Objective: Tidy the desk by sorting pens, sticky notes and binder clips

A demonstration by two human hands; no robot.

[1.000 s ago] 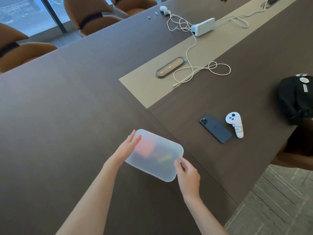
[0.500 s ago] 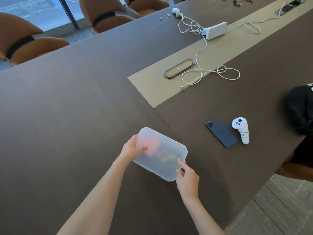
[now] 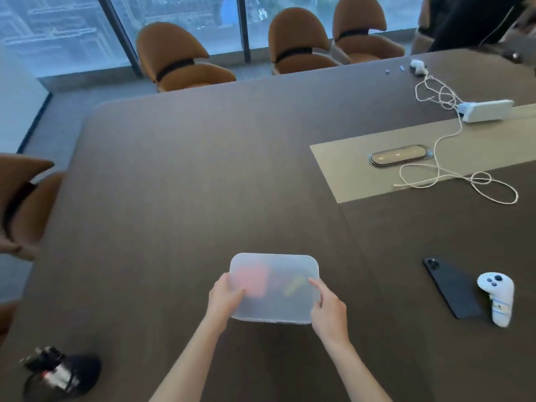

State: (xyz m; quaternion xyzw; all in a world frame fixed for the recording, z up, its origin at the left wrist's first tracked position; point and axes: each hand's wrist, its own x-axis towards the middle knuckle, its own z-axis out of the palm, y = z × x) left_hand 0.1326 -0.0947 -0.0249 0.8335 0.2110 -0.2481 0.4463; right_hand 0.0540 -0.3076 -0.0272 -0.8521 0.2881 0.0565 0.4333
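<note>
**Box squared up and gripped at both ends**

The frosted box (image 3: 274, 288) now lies square to the person, where a second ago it sat skewed on the table (image 3: 174, 198). The hands have closed in as well. The left hand (image 3: 224, 297) was open with fingers only brushing the near-left corner; now its thumb lies on the lid and the fingers wrap the left edge. The right hand (image 3: 327, 309) has moved from the near corner up to the right edge, forefinger stretched along the lid and the other fingers curled at the rim. Both hands hold the box, and neither holds anything else.

The box sits on the table near the front edge, lid on. Through the lid show a pink patch on the left, probably sticky notes, and a yellow-green streak to the right, perhaps a pen; clips cannot be made out. The view has swung left too, bringing a black stand (image 3: 62, 375) into sight at the near-left, with the phone (image 3: 449, 288) and the controller (image 3: 497, 297) well off to the right.

Judging by this grip, the lid is about to come off; sorting has not begun.
</note>
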